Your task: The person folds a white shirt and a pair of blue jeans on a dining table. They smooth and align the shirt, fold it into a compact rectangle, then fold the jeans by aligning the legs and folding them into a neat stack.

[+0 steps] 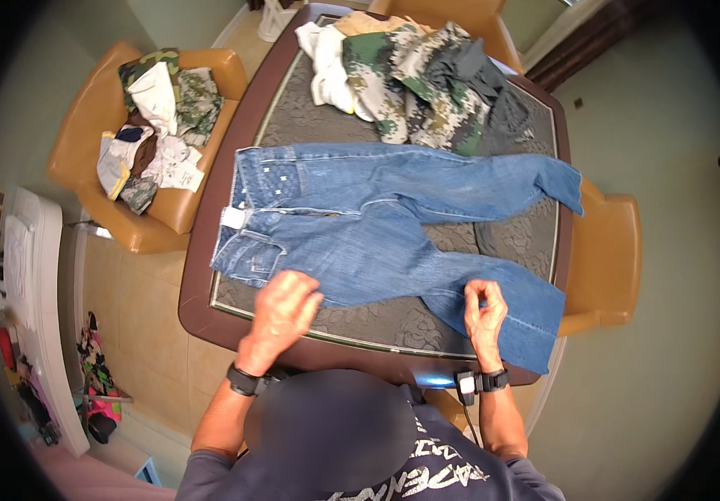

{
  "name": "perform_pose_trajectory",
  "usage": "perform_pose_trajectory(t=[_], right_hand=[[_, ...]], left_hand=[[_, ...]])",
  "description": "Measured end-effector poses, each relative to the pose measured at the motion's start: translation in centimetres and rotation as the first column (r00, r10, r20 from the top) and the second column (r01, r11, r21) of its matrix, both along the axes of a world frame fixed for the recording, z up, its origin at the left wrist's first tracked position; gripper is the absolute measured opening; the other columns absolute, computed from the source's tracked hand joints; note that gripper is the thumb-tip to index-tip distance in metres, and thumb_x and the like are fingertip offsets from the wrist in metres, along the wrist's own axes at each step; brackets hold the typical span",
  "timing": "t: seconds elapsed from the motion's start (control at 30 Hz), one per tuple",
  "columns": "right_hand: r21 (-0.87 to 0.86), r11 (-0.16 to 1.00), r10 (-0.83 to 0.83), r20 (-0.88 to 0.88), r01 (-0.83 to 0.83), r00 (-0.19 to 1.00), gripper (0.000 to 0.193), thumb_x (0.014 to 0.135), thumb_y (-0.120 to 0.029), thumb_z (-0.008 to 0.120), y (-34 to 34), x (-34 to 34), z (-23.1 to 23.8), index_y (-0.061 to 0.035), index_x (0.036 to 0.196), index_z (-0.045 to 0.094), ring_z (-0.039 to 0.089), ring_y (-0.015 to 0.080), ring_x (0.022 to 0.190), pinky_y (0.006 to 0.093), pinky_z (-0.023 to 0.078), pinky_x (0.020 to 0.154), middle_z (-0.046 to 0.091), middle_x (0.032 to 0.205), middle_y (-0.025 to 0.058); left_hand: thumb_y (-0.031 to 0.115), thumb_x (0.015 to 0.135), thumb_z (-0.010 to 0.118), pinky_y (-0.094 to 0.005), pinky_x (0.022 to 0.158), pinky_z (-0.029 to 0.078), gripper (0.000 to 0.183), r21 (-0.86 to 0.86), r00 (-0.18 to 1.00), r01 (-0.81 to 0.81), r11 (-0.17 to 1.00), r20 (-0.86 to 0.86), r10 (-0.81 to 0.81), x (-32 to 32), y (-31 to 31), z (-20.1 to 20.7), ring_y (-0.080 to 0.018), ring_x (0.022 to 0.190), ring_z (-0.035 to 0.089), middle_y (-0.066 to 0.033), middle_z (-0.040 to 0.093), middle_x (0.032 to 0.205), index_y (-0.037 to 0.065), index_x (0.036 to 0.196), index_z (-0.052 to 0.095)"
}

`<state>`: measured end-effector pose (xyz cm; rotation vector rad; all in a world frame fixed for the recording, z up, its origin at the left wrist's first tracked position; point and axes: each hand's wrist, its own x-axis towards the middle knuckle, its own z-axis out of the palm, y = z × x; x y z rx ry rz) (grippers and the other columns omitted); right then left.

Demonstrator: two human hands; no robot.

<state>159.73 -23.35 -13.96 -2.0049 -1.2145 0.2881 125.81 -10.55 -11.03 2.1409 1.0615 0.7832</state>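
A pair of blue jeans [352, 242] lies spread across the table, waist at the left and legs stretching right. The two legs lie apart, and the farther one bends near its hem. My left hand [287, 307] is at the near edge of the jeans, just below the front pocket, its fingers curled closed on the denim. Over the near leg is my right hand [485, 316], thumb and fingers drawn together in a pinch. What lies inside that pinch, if anything, is hidden.
A heap of camouflage clothes [431, 79] with a white garment [327, 67] covers the table's far end. More clothes [159, 125] fill a tan armchair [93, 159] at left. Another tan chair [606, 259] stands at right. The table's brown rim [197, 275] runs around its dark patterned top.
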Motion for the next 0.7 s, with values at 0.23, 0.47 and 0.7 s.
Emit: perform_pose_trajectory(t=[0.23, 0.47, 0.7], right_hand=[[-0.265, 0.962, -0.034, 0.107, 0.062, 0.994, 0.036, 0.078, -0.004, 0.073, -5.9, 2.3, -2.4, -0.0056, 0.113, 0.065, 0.060, 0.0340, 0.094, 0.0431, 0.051, 0.081, 0.064, 0.095, 0.0148], [-0.244, 0.968, 0.113, 0.232, -0.055, 0.966, 0.026, 0.073, -0.009, 0.076, -3.9, 4.0, -4.5, -0.0092, 0.099, 0.070, 0.057, 0.0318, 0.094, 0.0439, 0.047, 0.080, 0.060, 0.094, 0.0102], [-0.217, 0.947, 0.298, 0.311, -0.237, 0.903, 0.016, 0.072, -0.009, 0.073, -3.6, 5.2, -5.5, -0.0065, 0.087, 0.067, 0.056, 0.0314, 0.091, 0.0458, 0.045, 0.077, 0.058, 0.089, 0.0104]], left_hand=[[0.000, 0.069, 0.075, -0.0427, 0.079, 0.050, 0.025, 0.129, 0.973, 0.126, 0.984, -0.211, -0.097, 6.5, -2.2, -4.6, -0.0344, 0.094, 0.058, -0.0129, 0.061, 0.099, 0.001, 0.092, 0.066], [0.000, 0.077, 0.070, -0.0428, 0.075, 0.050, 0.011, 0.087, 0.985, 0.016, 0.996, -0.175, -0.001, 6.8, -1.6, -5.7, -0.0342, 0.084, 0.058, -0.0126, 0.062, 0.087, 0.001, 0.086, 0.064], [-0.003, 0.077, 0.071, -0.0442, 0.073, 0.048, 0.016, 0.203, 0.969, -0.139, 0.969, -0.174, 0.175, 8.5, -3.1, -5.5, -0.0368, 0.082, 0.058, -0.0155, 0.062, 0.088, 0.000, 0.089, 0.061]])
